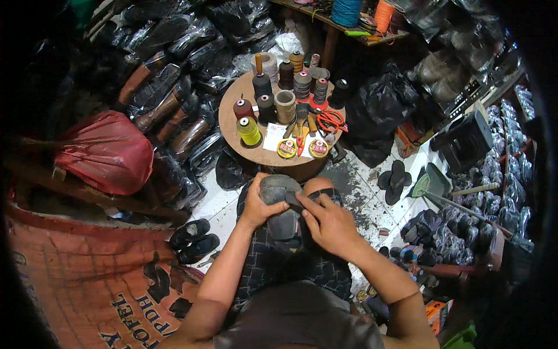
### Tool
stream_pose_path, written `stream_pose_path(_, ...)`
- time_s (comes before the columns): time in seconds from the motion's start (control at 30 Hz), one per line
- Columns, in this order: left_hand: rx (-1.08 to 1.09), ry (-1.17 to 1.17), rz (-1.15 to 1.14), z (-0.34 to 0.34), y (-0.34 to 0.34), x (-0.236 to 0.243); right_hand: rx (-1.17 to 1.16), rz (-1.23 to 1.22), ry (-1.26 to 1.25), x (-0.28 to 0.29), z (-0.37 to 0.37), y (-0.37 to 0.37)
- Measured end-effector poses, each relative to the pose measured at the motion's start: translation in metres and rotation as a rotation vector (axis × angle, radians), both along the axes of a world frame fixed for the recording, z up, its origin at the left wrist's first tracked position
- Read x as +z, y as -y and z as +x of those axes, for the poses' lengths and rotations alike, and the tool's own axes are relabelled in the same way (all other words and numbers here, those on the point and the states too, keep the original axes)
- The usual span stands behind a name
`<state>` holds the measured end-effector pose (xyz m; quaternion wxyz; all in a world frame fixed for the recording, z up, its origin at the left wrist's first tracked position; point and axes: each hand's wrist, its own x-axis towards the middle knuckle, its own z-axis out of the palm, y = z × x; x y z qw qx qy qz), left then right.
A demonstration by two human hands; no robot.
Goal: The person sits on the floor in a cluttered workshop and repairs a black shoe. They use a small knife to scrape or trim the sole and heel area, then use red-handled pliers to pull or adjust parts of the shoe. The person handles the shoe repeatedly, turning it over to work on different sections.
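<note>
A dark grey sandal-like piece of footwear (283, 225) lies over my lap, its rounded end pointing away from me. My left hand (260, 203) is closed round its left side, thumb across the top. Over its right side, my right hand (332, 225) is closed on a small dark flat piece (294, 201), pressed against the footwear. I cannot make out whether that piece is loose or part of it. Just beyond my hands stands a round wooden table (232, 110) with several thread spools, including a yellow-green one (249, 132), orange-handled scissors (331, 120) and two round tins (286, 148).
Plastic-wrapped shoes (168, 35) are heaped at the far left, near a red plastic bag (107, 152). Dark shoes (195, 239) rest on the white tiles. To the right are slippers (395, 180), a green broom (422, 185), a dustpan (436, 177) and a black speaker (465, 142).
</note>
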<state>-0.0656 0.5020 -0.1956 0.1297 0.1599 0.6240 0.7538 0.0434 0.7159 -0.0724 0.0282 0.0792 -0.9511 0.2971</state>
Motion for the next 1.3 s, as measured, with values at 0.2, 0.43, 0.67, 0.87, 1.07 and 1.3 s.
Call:
stream_pose_path(0.2, 0.019, -0.107, -0.078, 0.01, 0.004, -0.001, 0.02, 0.019, -0.107, -0.009, 0.016, -0.001)
stream_pose_path(0.43, 0.041, -0.036, -0.123, 0.02, 0.014, 0.015, 0.098, 0.123, 0.11, -0.005, -0.001, -0.001)
stream_pose_path(0.67, 0.115, -0.028, -0.142, 0.018, 0.018, 0.016, 0.28, 0.106, 0.141, -0.001, -0.026, -0.01)
stream_pose_path(0.87, 0.163, 0.004, -0.115, 0.014, 0.026, 0.012, 0.331, -0.297, 0.024, -0.003, -0.063, 0.011)
stream_pose_path(1.07, 0.157, 0.006, -0.076, 0.011, 0.03, 0.012, 0.282, -0.13, 0.253, 0.005, -0.063, 0.01)
stream_pose_path(1.3, 0.171, 0.046, -0.085, 0.012, 0.028, 0.018, 0.244, -0.088, 0.227, -0.02, -0.059, 0.012)
